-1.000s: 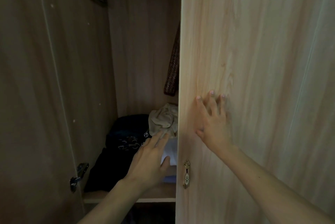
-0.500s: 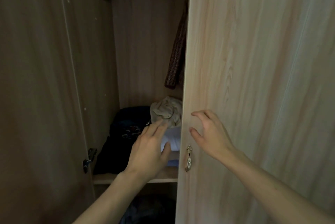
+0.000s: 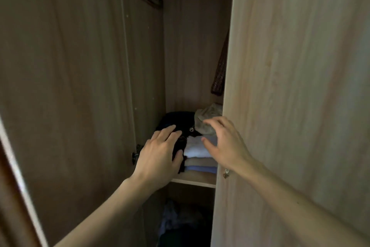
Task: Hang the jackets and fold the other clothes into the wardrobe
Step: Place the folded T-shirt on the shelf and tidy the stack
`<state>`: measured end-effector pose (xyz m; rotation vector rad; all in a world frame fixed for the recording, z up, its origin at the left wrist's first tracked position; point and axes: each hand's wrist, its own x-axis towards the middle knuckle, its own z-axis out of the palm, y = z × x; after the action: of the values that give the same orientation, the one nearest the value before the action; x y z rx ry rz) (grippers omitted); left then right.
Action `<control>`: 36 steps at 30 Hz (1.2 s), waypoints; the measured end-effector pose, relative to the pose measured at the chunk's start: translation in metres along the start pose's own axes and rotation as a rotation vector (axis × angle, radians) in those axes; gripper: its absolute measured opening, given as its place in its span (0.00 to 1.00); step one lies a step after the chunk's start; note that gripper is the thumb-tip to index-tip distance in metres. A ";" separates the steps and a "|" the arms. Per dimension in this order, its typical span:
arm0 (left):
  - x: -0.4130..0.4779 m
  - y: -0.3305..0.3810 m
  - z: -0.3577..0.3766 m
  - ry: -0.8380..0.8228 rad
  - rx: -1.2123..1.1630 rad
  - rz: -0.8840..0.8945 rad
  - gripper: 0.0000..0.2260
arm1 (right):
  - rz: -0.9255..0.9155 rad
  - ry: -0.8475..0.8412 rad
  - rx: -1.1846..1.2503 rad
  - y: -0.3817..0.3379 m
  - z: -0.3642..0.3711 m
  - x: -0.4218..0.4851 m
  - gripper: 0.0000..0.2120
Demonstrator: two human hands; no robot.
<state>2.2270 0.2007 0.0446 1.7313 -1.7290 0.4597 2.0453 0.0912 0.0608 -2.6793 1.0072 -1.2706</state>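
Wooden door (image 3: 290, 86) cuts off folded clothes (image 3: 197, 149); left hand (image 3: 160, 156) flat, right hand (image 3: 226, 144) loose-fingered, empty.

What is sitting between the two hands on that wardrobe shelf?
A stack of folded pale clothes lies between the left hand and right hand, seen in the head view.

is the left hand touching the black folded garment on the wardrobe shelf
Touching. The head view shows the left hand lying on the black folded garment, fingers on top and thumb against its front edge.
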 end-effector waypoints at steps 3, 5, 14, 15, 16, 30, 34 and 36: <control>-0.016 0.000 -0.019 0.001 0.081 -0.043 0.23 | -0.034 0.008 0.099 -0.012 0.006 -0.005 0.22; -0.028 0.002 -0.032 0.027 0.129 -0.096 0.23 | -0.046 -0.016 0.164 -0.018 0.011 -0.009 0.22; -0.041 -0.015 -0.125 0.218 0.255 -0.251 0.22 | -0.078 -0.129 0.335 -0.079 0.031 -0.021 0.25; -0.043 -0.020 -0.134 0.260 0.268 -0.267 0.22 | -0.085 -0.113 0.339 -0.084 0.030 -0.017 0.25; -0.046 -0.027 -0.142 0.306 0.292 -0.282 0.22 | -0.094 -0.095 0.337 -0.090 0.029 -0.013 0.25; -0.082 -0.134 -0.204 0.368 0.112 -0.332 0.20 | -0.168 -0.058 0.293 -0.217 0.066 -0.004 0.25; -0.080 -0.147 -0.213 0.449 -0.202 -0.318 0.19 | -0.136 -0.057 0.232 -0.229 0.069 -0.005 0.26; -0.079 -0.147 -0.211 0.516 -0.276 -0.303 0.23 | -0.107 -0.064 0.194 -0.228 0.069 -0.007 0.26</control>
<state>2.4060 0.3876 0.1202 1.4782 -1.0890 0.4566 2.2143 0.2585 0.0710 -2.6360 0.7026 -1.2201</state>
